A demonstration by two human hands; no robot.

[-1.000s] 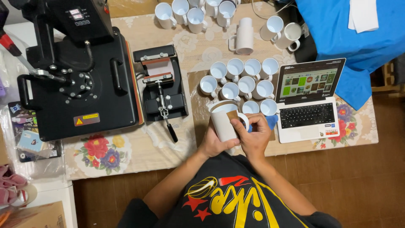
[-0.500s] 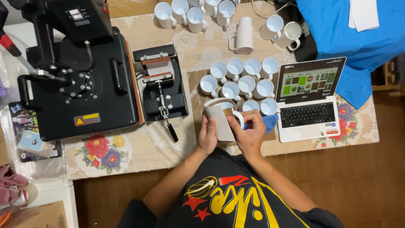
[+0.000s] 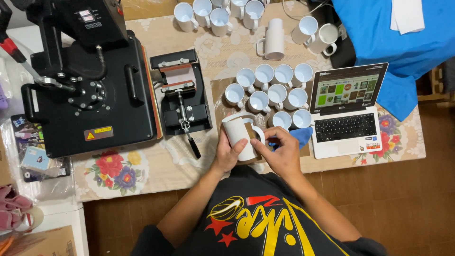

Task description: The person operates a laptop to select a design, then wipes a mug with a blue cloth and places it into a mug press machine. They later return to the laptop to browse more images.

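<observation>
Overhead view of a desk (image 3: 156, 178) covered with a floral cloth. At lower centre of the frame, the left hand (image 3: 228, 152) and right hand (image 3: 282, 152) together hold a white mug (image 3: 241, 136) wrapped in a white sheet, its mouth tilted toward the upper left; the left fingers are curled around the mug's body, and the right fingers (image 3: 269, 138) close on its handle side. Just beside the right hand lies a blue cloth (image 3: 302, 135). Directly above the hands stands a cluster of white mugs (image 3: 271, 90), upright and touching one another. To the right sits an open laptop (image 3: 346, 111). Left of the held mug lies a small black mug press (image 3: 182, 92), and a large black heat press (image 3: 85, 80) fills the upper left. More mugs (image 3: 211, 10) stand along the top edge.
</observation>
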